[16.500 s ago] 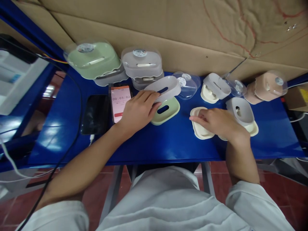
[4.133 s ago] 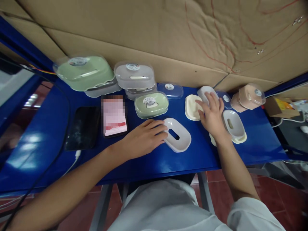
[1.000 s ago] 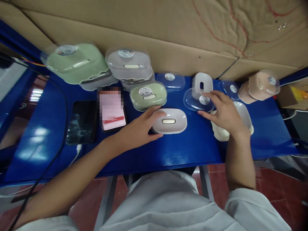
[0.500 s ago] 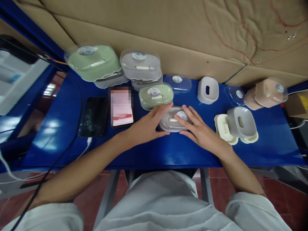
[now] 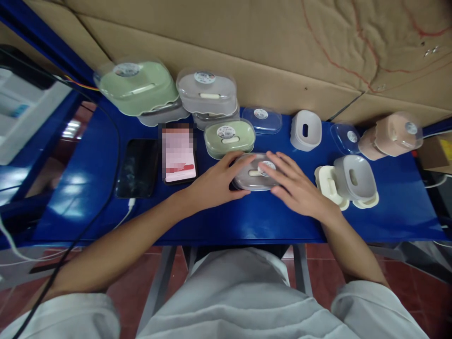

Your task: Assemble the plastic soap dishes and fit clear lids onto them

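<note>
A small grey lidded box [image 5: 252,181] with a clear cover, a pale handle and a round label lies on the blue table in front of me. My left hand [image 5: 222,181] curves around its left end, thumb at the front edge and fingers at the back. Over the right end lies my right hand [image 5: 294,186], its fingers spread across the cover and partly hiding the label. Just behind, a green lidded box [image 5: 229,136] of the same kind stands near my left fingertips.
Larger green [image 5: 141,89] and grey lidded boxes [image 5: 208,96] are stacked at the back left. Two phones, one dark [image 5: 137,169] and one lit [image 5: 179,160], lie left. Clear lid [image 5: 263,123], grey tub [image 5: 307,139], another grey tub [image 5: 356,179] on cream parts, and pink boxes [image 5: 397,134] stand right.
My right hand has shifted slightly to the right along the grey box, its thumb moving off the front edge. My left hand stays at the left end.
</note>
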`<state>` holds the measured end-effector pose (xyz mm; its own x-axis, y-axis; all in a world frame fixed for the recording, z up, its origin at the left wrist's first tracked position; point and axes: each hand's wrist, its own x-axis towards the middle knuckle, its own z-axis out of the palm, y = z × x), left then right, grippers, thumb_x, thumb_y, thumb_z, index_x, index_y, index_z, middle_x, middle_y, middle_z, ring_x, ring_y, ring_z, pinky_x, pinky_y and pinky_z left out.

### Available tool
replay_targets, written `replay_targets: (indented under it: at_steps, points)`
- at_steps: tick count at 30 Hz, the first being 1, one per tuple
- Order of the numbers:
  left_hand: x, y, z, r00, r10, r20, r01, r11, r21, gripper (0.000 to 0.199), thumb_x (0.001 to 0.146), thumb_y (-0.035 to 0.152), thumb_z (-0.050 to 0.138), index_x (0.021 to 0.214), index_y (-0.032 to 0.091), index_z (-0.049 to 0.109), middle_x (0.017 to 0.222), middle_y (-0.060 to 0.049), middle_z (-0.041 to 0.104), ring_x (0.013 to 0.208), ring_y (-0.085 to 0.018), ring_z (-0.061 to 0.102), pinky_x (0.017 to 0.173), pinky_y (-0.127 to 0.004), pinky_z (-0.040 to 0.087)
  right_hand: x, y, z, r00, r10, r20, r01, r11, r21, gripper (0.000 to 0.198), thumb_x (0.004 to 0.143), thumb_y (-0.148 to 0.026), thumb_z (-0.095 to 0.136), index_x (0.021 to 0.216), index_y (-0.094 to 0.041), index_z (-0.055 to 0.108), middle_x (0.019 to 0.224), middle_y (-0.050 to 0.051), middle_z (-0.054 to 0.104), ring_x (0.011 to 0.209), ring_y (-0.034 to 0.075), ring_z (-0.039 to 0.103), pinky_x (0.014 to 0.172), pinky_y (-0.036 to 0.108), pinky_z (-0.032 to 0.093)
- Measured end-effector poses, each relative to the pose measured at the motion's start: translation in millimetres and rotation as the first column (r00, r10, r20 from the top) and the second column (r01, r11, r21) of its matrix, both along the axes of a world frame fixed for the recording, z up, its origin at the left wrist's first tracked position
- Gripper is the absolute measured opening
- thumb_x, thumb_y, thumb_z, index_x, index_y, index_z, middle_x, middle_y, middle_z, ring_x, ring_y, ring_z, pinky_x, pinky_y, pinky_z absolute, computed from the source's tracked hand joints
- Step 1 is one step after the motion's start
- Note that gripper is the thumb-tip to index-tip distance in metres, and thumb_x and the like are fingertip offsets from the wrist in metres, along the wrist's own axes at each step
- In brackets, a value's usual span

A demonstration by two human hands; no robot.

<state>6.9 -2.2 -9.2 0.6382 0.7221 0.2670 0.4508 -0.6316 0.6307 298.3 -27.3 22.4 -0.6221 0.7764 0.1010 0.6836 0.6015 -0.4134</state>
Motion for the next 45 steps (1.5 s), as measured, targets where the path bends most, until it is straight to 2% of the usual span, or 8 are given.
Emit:
replay_targets:
  at_steps: [5, 9, 14, 19, 29, 37, 41, 45]
  points:
    - [-13, 6, 28.4, 0.994, 0.094, 0.063, -0.105, 0.973, 0.206, 0.076, 0.096, 0.033, 0.078, 0.164, 0.027, 0.043, 0.16, -0.011, 0.051, 0.151, -0.031, 0.052, 0.131, -0.053, 0.042, 13, 35, -17, 0.909, -0.373, -0.183, 0.385, 0.922, 0.035, 0.064, 0.116, -0.048, 0.015, 0.175, -0.027, 0.026, 0.166, 0.01, 0.054, 0.154, 0.027, 0.052, 0.127, 0.055, 0.045]
    - [-31, 21, 41.6, 0.955, 0.288, 0.065, -0.295, 0.914, 0.279, 0.083, 0.092, 0.044, 0.083, 0.163, 0.025, 0.043, 0.16, -0.009, 0.053, 0.149, -0.033, 0.052, 0.131, -0.057, 0.043, 3, 54, -39, 0.958, -0.285, 0.031, 0.279, 0.952, 0.123, 0.065, 0.114, -0.047, 0.031, 0.173, -0.02, 0.03, 0.177, 0.015, 0.037, 0.165, 0.032, 0.033, 0.134, 0.061, 0.027]
    - [-46, 37, 31.4, 0.951, 0.31, -0.022, -0.297, 0.929, 0.219, 0.081, 0.098, 0.06, 0.073, 0.163, 0.026, 0.039, 0.16, -0.007, 0.052, 0.149, -0.034, 0.051, 0.127, -0.063, 0.044, -12, 65, -49, 0.96, -0.253, 0.118, 0.237, 0.963, 0.132, 0.073, 0.112, -0.049, 0.039, 0.176, -0.021, 0.02, 0.183, 0.014, 0.017, 0.171, 0.033, 0.012, 0.135, 0.067, 0.011]
    - [-44, 37, 26.1, 0.941, 0.331, -0.073, -0.307, 0.923, 0.232, 0.079, 0.101, 0.063, 0.066, 0.164, 0.025, 0.036, 0.162, -0.004, 0.049, 0.15, -0.032, 0.048, 0.128, -0.062, 0.043, -16, 76, -41, 0.945, -0.299, 0.135, 0.283, 0.951, 0.123, 0.072, 0.111, -0.046, 0.043, 0.174, -0.016, 0.025, 0.18, 0.018, 0.028, 0.168, 0.035, 0.021, 0.135, 0.066, 0.01]
    - [32, 75, 43.5, 0.929, 0.352, -0.111, -0.324, 0.922, 0.212, 0.083, 0.088, 0.04, 0.079, 0.161, 0.026, 0.041, 0.16, -0.009, 0.048, 0.15, -0.03, 0.048, 0.127, -0.051, 0.045, -10, 3, 6, 0.833, -0.349, 0.429, 0.273, 0.934, 0.229, 0.043, 0.105, -0.031, 0.06, 0.142, -0.011, 0.063, 0.136, 0.022, 0.067, 0.129, 0.039, 0.058, 0.119, 0.061, 0.036]
    - [88, 122, 47.4, 0.85, 0.336, -0.405, -0.303, 0.942, 0.144, 0.08, 0.091, 0.039, 0.075, 0.161, 0.024, 0.042, 0.159, -0.017, 0.05, 0.143, -0.041, 0.055, 0.119, -0.06, 0.043, 9, 15, 26, 0.907, -0.251, 0.339, 0.221, 0.967, 0.124, 0.031, 0.112, -0.035, 0.048, 0.128, -0.019, 0.07, 0.132, 0.013, 0.072, 0.119, 0.031, 0.067, 0.101, 0.044, 0.048]
    - [92, 114, 51.3, 0.823, 0.373, -0.427, -0.295, 0.925, 0.24, 0.067, 0.097, 0.025, 0.068, 0.159, 0.015, 0.045, 0.166, -0.025, 0.042, 0.151, -0.045, 0.047, 0.121, -0.061, 0.041, 24, 27, 20, 0.822, -0.446, 0.353, 0.39, 0.894, 0.222, 0.04, 0.112, -0.027, 0.038, 0.134, -0.016, 0.069, 0.139, 0.016, 0.07, 0.126, 0.036, 0.064, 0.104, 0.052, 0.048]
    - [90, 64, 48.6, 0.899, 0.29, -0.329, -0.148, 0.907, 0.393, 0.047, 0.108, 0.015, 0.046, 0.155, 0.013, 0.053, 0.166, -0.021, 0.046, 0.152, -0.037, 0.049, 0.124, -0.054, 0.041, 37, 39, 4, 0.701, -0.608, 0.373, 0.524, 0.794, 0.309, 0.045, 0.107, -0.024, 0.041, 0.147, -0.011, 0.061, 0.144, 0.023, 0.067, 0.131, 0.043, 0.061, 0.105, 0.06, 0.048]
